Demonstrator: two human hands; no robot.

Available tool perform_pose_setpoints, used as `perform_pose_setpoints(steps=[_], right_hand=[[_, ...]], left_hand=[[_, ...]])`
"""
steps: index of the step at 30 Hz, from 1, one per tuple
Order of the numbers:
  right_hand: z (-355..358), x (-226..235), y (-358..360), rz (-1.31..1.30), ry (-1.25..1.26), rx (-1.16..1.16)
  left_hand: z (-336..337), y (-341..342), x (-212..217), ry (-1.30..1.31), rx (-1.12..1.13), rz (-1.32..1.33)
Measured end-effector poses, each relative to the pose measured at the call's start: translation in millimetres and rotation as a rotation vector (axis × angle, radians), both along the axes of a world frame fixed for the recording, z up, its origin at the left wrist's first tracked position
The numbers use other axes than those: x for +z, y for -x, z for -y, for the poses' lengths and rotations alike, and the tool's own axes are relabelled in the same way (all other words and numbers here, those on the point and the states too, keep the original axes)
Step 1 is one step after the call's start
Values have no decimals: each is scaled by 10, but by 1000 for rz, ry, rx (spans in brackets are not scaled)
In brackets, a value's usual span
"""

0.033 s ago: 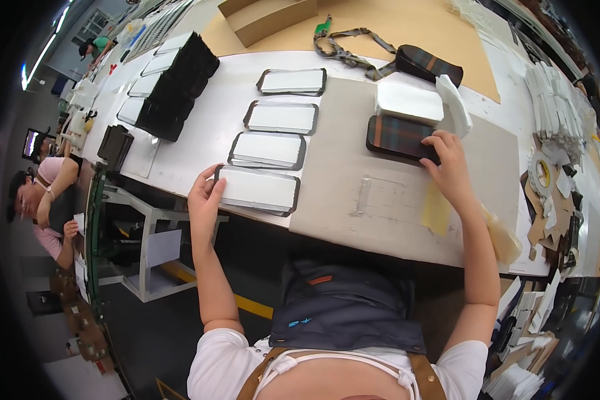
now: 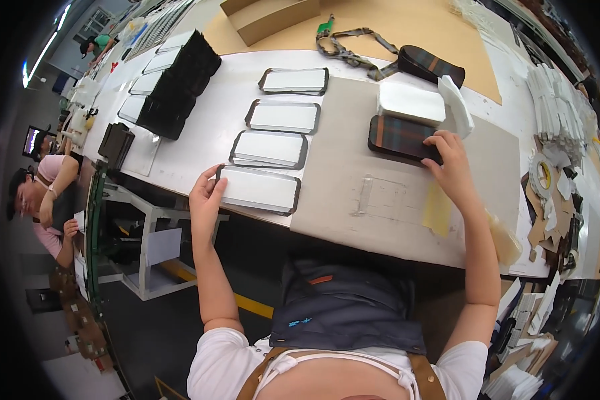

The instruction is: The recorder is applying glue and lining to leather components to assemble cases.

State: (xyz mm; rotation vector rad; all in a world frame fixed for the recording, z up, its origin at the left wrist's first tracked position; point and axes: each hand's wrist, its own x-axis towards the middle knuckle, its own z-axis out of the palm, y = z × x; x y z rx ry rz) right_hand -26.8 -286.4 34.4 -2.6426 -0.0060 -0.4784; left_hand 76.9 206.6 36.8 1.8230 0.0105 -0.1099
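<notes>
My left hand (image 2: pixel 205 191) pinches the left end of a white rectangular panel with a dark rim (image 2: pixel 260 189), the nearest in a column of several similar panels (image 2: pixel 283 116) on the table. With bent fingers and thumb, my right hand (image 2: pixel 452 163) grips the right end of a dark plaid rectangular piece (image 2: pixel 399 139), rounded at its corners. That piece lies flat on a grey-brown board (image 2: pixel 393 227). Right behind it sits a stack of white sheets (image 2: pixel 410 104), and a curved white piece (image 2: pixel 455 107) leans beside the stack.
Farther back lie another dark plaid piece (image 2: pixel 431 65), a patterned strap (image 2: pixel 343 48) and a cardboard tray (image 2: pixel 270 20). Black-sided panels (image 2: pixel 180 87) stand at left. A tape roll (image 2: pixel 540 175) and white strips (image 2: pixel 559 113) are at right. A co-worker (image 2: pixel 53 193) sits at far left.
</notes>
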Motion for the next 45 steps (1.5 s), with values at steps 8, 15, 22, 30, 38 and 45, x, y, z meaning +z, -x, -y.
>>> perform_pose_setpoints(steps=[8, 15, 22, 30, 38, 45], right_hand=[[111, 130, -77, -122, -136, 90], [159, 70, -136, -46, -22, 142], [-62, 21, 18, 154, 79, 99], [161, 44, -39, 6, -161, 119], [-48, 70, 57, 221, 72, 164], [-365, -97, 781, 164, 247, 267]], left_hand=[[-160, -122, -215, -622, -17, 85], [224, -13, -136, -590, 110, 527], [952, 216, -67, -354, -183, 576], [1470, 405, -59, -286, -460, 527], [1702, 463, -118, -268, -590, 481], [1727, 494, -269, -320, -586, 597]])
